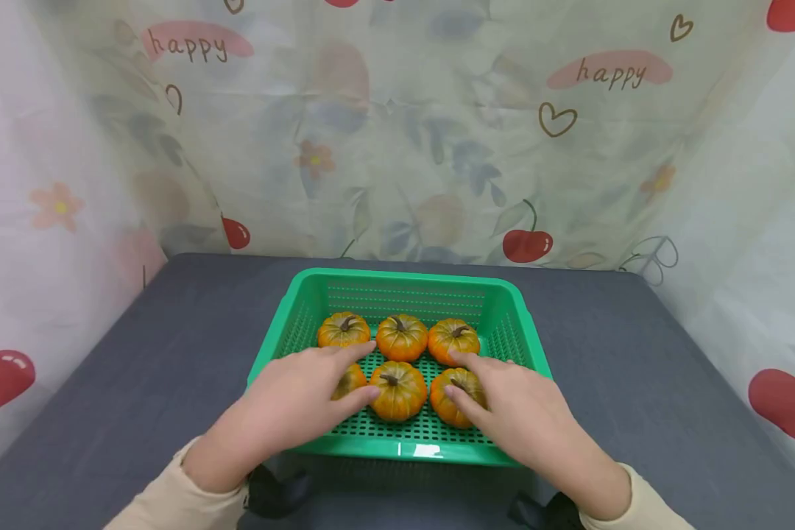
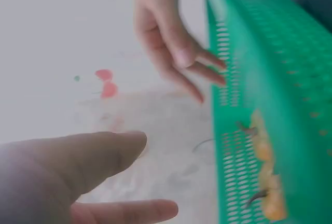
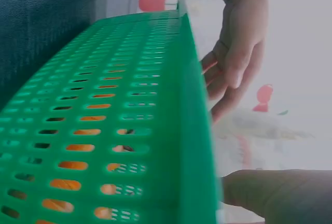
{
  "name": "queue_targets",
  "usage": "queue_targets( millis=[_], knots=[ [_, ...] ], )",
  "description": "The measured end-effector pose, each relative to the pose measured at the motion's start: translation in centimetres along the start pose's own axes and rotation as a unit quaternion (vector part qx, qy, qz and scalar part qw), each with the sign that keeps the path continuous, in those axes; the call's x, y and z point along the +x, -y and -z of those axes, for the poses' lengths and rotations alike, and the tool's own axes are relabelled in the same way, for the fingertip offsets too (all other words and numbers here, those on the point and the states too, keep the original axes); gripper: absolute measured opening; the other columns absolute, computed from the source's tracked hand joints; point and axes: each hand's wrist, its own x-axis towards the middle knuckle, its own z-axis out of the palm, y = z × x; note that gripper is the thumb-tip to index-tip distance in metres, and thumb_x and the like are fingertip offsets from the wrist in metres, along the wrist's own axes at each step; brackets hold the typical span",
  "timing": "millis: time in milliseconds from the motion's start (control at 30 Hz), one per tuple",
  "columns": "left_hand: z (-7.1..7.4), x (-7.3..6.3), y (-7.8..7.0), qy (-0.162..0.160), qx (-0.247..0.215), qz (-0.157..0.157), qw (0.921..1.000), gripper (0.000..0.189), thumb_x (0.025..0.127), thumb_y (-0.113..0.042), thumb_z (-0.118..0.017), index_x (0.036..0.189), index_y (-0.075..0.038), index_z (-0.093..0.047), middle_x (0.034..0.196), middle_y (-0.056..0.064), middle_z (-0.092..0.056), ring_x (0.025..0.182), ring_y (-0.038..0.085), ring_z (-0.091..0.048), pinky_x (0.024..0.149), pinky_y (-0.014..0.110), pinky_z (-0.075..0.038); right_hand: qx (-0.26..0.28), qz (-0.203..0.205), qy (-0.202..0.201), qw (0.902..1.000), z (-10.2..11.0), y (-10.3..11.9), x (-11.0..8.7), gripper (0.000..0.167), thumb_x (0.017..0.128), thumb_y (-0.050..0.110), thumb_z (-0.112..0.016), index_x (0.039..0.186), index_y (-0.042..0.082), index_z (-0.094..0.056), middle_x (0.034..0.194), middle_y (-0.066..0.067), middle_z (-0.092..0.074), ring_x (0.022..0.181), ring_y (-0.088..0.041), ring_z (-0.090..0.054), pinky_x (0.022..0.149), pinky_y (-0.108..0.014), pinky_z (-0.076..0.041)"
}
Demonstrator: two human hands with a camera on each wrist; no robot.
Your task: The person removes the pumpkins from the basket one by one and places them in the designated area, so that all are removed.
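Observation:
Several small orange pumpkins sit in two rows inside a green perforated plastic basket. My left hand hovers over the basket's left side, thumb and fingers spread apart, partly hiding the front-left pumpkin. Over the right side is my right hand, its fingers extended and its thumb overlapping the front-right pumpkin in the head view. Neither hand holds anything. In the left wrist view, the left thumb is straight, apart from the basket wall.
The basket stands on a dark grey table, with tabletop on both sides of it. A pale cloth printed with flowers, cherries and hearts hangs behind the table and along its sides. Black straps show under the wrists.

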Motion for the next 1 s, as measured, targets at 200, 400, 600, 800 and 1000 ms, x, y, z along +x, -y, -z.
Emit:
queue_targets(
  millis=[200, 400, 600, 800, 1000],
  knots=[
    [3.5, -1.6, 1.6, -0.010, -0.050, -0.007, 0.9986, 0.057, 0.093, -0.060, -0.051, 0.143, -0.032, -0.046, 0.131, -0.004, -0.062, 0.102, 0.015, -0.065, 0.083, 0.045, -0.053, 0.052, 0.010, -0.046, 0.9975, 1.3, -0.4, -0.8, 0.046, 0.093, 0.044, -0.062, 0.135, 0.025, -0.057, 0.131, -0.001, -0.062, 0.114, -0.025, -0.061, 0.075, -0.044, -0.058],
    [6.3, -2.6, 4.3, -0.028, -0.132, -0.002, 0.9908, 0.058, 0.095, -0.059, -0.047, 0.145, -0.031, -0.041, 0.132, 0.004, -0.061, 0.120, 0.027, -0.058, 0.092, 0.052, -0.050, 0.110, 0.066, -0.121, 0.9843, 1.7, -1.5, -1.1, 0.051, 0.094, 0.031, -0.064, 0.142, 0.023, -0.049, 0.142, -0.002, -0.053, 0.128, -0.026, -0.052, 0.095, -0.050, -0.051],
    [6.8, -2.3, 7.5, -0.041, -0.240, -0.003, 0.9700, 0.054, 0.100, -0.044, -0.048, 0.149, -0.025, -0.036, 0.147, 0.006, -0.047, 0.128, 0.031, -0.051, 0.101, 0.057, -0.044, 0.153, 0.112, -0.163, 0.9681, 1.1, -2.4, -1.0, 0.061, 0.094, 0.021, -0.065, 0.149, 0.021, -0.038, 0.150, -0.004, -0.043, 0.133, -0.027, -0.046, 0.101, -0.052, -0.047],
    [5.9, -1.1, 11.0, -0.015, -0.351, 0.011, 0.9362, 0.061, 0.102, -0.038, -0.048, 0.154, -0.019, -0.023, 0.157, 0.014, -0.028, 0.139, 0.039, -0.034, 0.110, 0.059, -0.033, 0.189, 0.133, -0.185, 0.9552, -0.2, -3.0, -0.5, 0.070, 0.093, 0.017, -0.066, 0.153, 0.026, -0.029, 0.155, 0.002, -0.035, 0.140, -0.023, -0.038, 0.105, -0.053, -0.042],
    [4.6, 0.5, 13.3, 0.017, -0.417, 0.033, 0.9084, 0.073, 0.100, -0.030, -0.053, 0.157, -0.017, -0.008, 0.160, 0.020, -0.016, 0.143, 0.042, -0.026, 0.107, 0.056, -0.037, 0.227, 0.139, -0.163, 0.9501, -1.3, -3.5, 0.3, 0.072, 0.093, 0.018, -0.065, 0.153, 0.028, -0.027, 0.156, 0.001, -0.034, 0.141, -0.022, -0.035, 0.108, -0.053, -0.040]
  ],
)
